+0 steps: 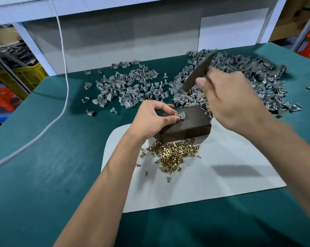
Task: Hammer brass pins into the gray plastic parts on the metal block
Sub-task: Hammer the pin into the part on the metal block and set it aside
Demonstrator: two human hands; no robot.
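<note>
A dark metal block stands on a white sheet at the middle of the green table. My left hand pinches a small gray plastic part against the block's top. My right hand grips a flat dark metal bar, raised and tilted above the block, blurred by motion. A heap of brass pins lies on the sheet just in front of the block.
Loose gray plastic parts are scattered behind the block to the left. A bigger heap of gray parts lies at the back right. A white cable runs down the left side. A white panel closes the back.
</note>
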